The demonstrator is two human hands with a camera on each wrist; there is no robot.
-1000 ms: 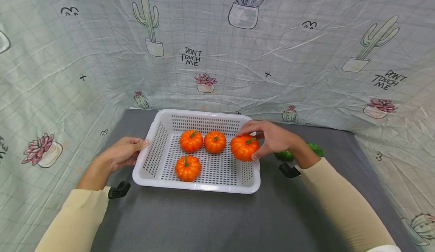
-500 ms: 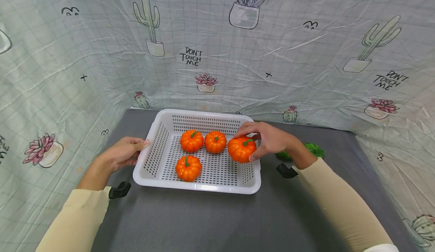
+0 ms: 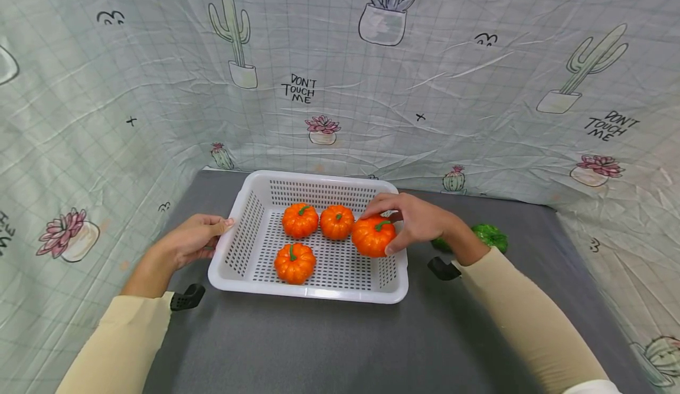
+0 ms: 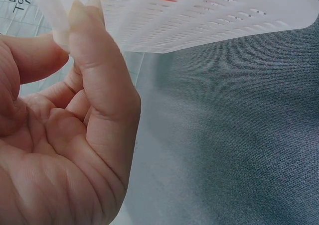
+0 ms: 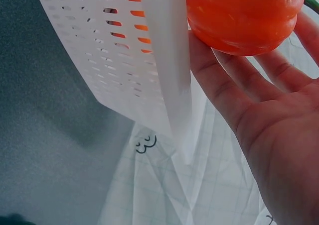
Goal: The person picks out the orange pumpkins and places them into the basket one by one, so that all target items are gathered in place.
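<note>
A white slotted plastic basket (image 3: 255,285) stands on the dark table. At its left end my left hand (image 3: 192,240) pinches the rim between thumb and forefinger, as the left wrist view (image 4: 75,120) also shows. Over the basket's right end, my right hand (image 3: 419,222) grips an orange pumpkin (image 3: 372,237) with a green stem. In the right wrist view this pumpkin (image 5: 244,16) rises above the rim, the fingers curved beneath its side. Inside the basket lie three more small orange pumpkins: one at back left (image 3: 300,221), one at back middle (image 3: 337,222), one in front (image 3: 294,263).
Bumpy green things (image 3: 490,237) lie on the table right of the basket, partly hidden behind the right forearm. A pale cloth (image 3: 340,87) printed with cacti hangs behind and on both sides. The grey tabletop (image 3: 297,347) runs toward me in front of the basket.
My right hand has carried its pumpkin a little left and down, farther in over the basket. The left hand and the basket stay in place.
</note>
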